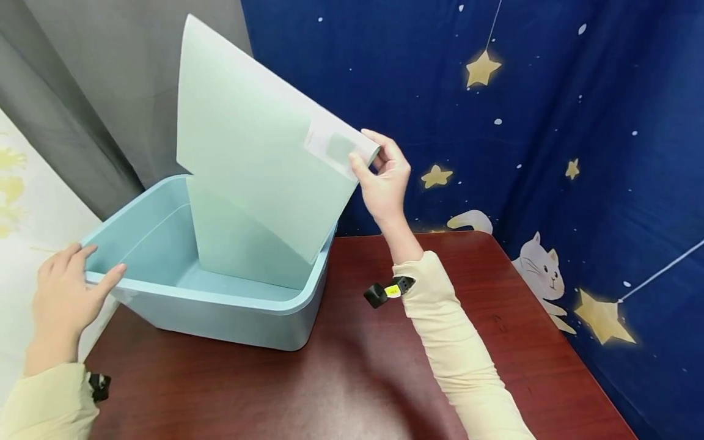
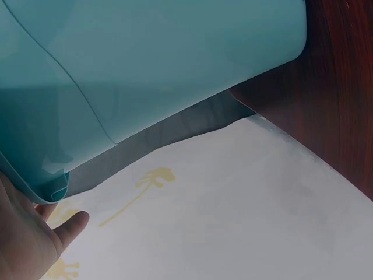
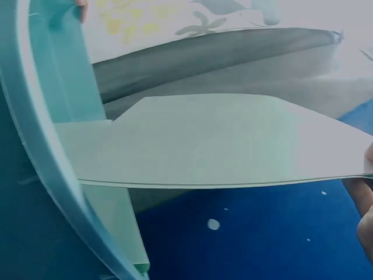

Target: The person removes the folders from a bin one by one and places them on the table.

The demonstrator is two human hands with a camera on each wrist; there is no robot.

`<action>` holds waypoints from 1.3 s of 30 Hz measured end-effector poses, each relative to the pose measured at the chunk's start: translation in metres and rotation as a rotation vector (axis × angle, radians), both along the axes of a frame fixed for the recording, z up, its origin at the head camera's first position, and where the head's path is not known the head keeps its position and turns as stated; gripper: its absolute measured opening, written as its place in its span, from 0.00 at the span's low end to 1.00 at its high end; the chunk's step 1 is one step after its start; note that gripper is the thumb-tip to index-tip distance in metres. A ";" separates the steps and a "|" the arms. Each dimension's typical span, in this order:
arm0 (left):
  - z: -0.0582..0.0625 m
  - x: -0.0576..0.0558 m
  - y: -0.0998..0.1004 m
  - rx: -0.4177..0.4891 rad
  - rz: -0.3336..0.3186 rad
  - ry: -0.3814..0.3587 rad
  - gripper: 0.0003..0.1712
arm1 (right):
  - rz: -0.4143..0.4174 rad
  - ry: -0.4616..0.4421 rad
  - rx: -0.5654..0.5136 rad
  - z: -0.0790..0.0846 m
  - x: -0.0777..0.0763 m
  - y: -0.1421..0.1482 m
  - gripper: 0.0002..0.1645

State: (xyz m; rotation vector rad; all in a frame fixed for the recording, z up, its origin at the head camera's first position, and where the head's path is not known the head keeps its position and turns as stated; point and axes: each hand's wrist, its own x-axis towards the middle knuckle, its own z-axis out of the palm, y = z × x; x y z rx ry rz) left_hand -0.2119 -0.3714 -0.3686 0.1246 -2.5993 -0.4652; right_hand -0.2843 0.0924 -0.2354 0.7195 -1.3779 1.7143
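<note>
A light blue plastic storage bin [image 1: 220, 300] stands on the table. My left hand [image 1: 65, 293] grips its near left corner, fingers over the rim and thumb along the front; in the left wrist view the hand [image 2: 29, 236] is at the bin's rim. With thumb and fingers my right hand [image 1: 385, 177] pinches one end of a pale green folder [image 1: 247, 134], which tilts above the bin and has a whitish label near the held end. Below it, another pale green sheet or folder [image 1: 220, 238] stands upright inside the bin. The right wrist view shows the raised folder [image 3: 215, 140] nearly edge-on.
The dark red-brown wooden table [image 1: 374, 379] extends to the right of the bin. Behind hang a grey curtain [image 1: 126, 73] and a blue star-patterned curtain [image 1: 550, 122]. White patterned cloth [image 1: 33, 269] lies at the left. Small black devices sit at both sleeve cuffs.
</note>
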 end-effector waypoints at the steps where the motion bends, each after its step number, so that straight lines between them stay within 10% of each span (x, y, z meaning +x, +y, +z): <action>1: 0.000 0.000 0.000 0.001 -0.001 0.001 0.45 | -0.013 0.011 -0.018 0.001 0.001 0.003 0.19; 13: -0.003 -0.003 -0.001 0.000 0.000 0.023 0.46 | -0.060 -0.019 -0.312 0.009 0.020 0.046 0.20; 39: -0.004 0.001 -0.005 -0.019 0.029 -0.001 0.46 | -0.236 -0.021 -0.496 -0.033 0.048 0.116 0.22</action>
